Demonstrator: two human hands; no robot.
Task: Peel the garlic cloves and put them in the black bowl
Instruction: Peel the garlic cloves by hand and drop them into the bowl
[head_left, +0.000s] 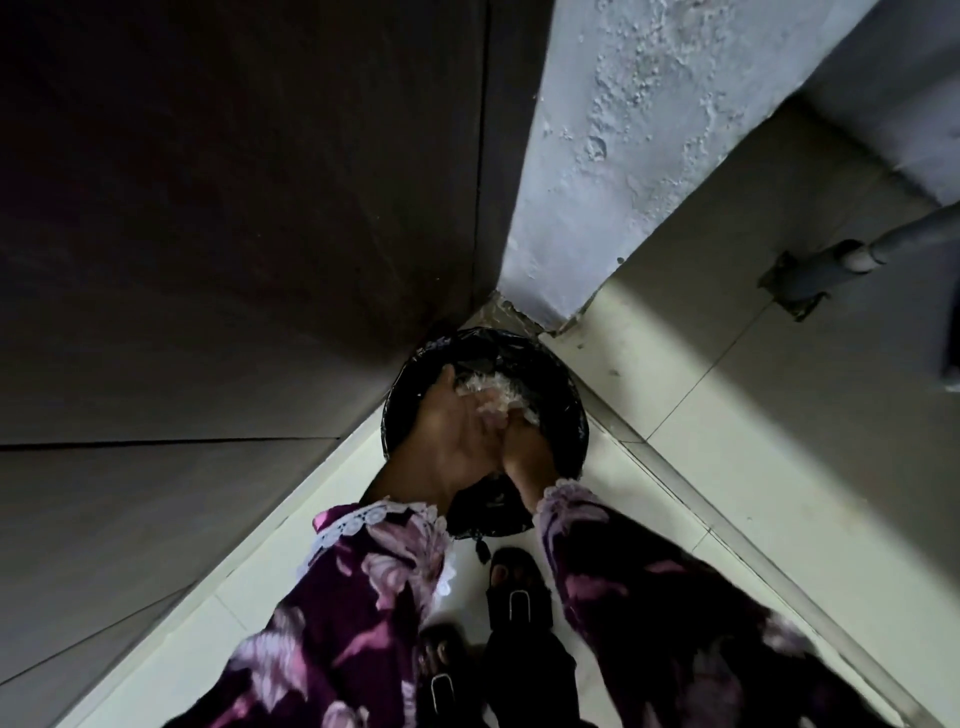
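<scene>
I am standing over a round black bin (566, 415) lined with a black bag, set in a floor corner. My left hand (447, 441) and my right hand (527, 460) are held together above its opening. Between them they hold a bunch of white papery garlic skins (493, 388), which stick out past the fingertips over the bin. The fingers are blurred. No black bowl and no garlic cloves are in view.
A dark wall panel (234, 234) stands on the left and a rough pale blue wall (649, 130) behind the bin. A grey pipe (831, 260) meets the tiled floor (753, 389) at right. My sandalled feet (514, 597) are just before the bin.
</scene>
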